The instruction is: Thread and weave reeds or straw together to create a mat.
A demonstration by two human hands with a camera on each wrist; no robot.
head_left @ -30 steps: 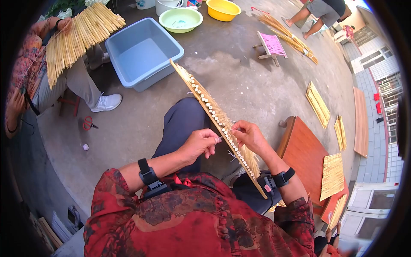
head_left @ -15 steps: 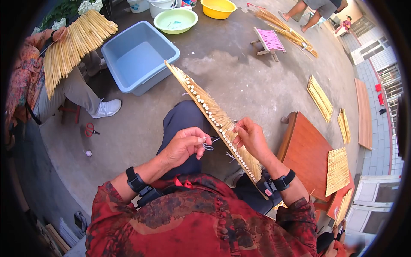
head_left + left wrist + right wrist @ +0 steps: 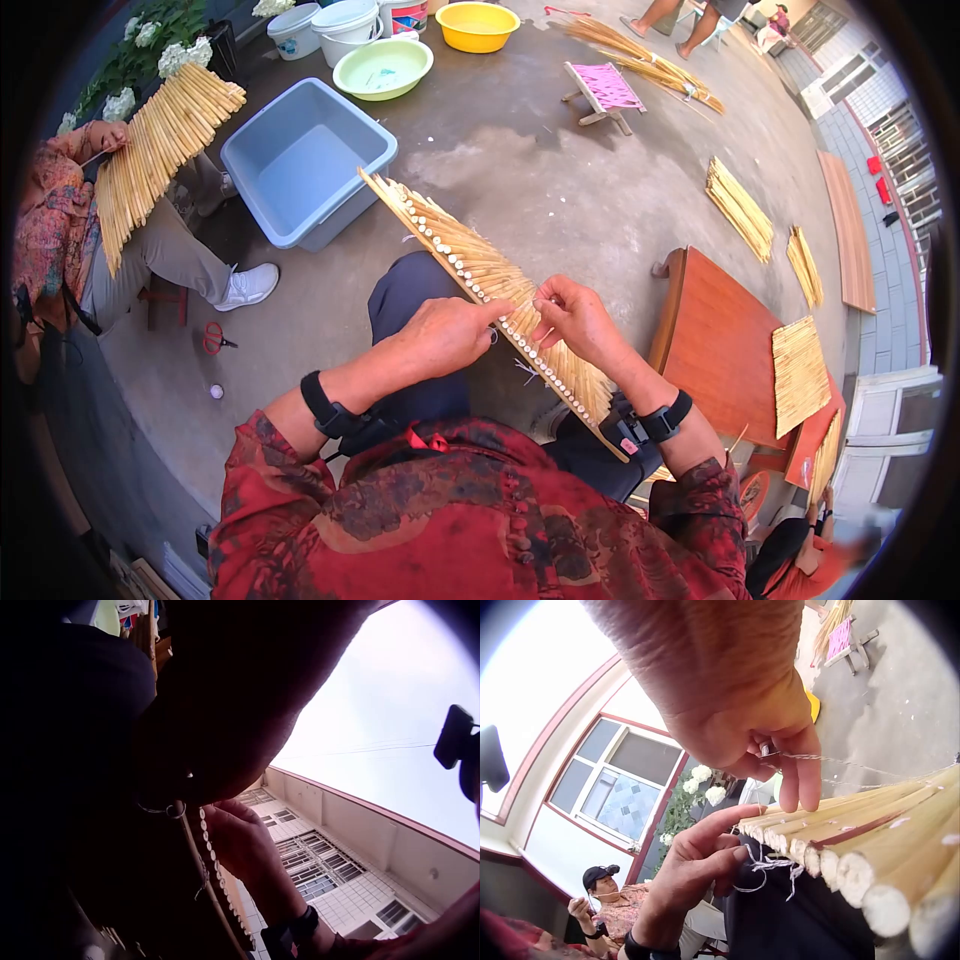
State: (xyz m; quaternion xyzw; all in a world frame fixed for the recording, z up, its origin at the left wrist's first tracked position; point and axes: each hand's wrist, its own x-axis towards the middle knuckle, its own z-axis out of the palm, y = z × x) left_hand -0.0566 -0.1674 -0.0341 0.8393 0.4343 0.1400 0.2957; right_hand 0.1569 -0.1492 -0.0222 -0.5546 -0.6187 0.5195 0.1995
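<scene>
**Two-Handed Cord Work at the Edge of a Stalk Mat [image 3: 480, 260]**

Head view: The mat lay diagonally across the dark trousers [image 3: 400, 285] of the seated person, its row of pale cut ends facing the left hand [image 3: 440, 332]. The left hand's fingertips met this edge near mid-length. The right hand [image 3: 580, 318] stood on the opposite side, above the stalks, with thumb and forefinger brought together in a narrow pinch. A blue basin [image 3: 345, 215] stood beyond the far end of the mat; a wooden table [image 3: 715, 340] stood to the right. Red-handled scissors [image 3: 214, 338] lay on the floor to the left.

Left wrist view: The near hand was in deep shadow, so its grip could not be determined here. A loop of string hung beside the cut ends. The right hand was positioned behind them.

Right wrist view: The right hand pinched a thin strand [image 3: 840, 760], which ran out over the stalks. The left forefinger extended to the cut ends; the thumb, closed against the curled fingers, held white string [image 3: 772, 864], its loose tails hanging below the edge.
</scene>
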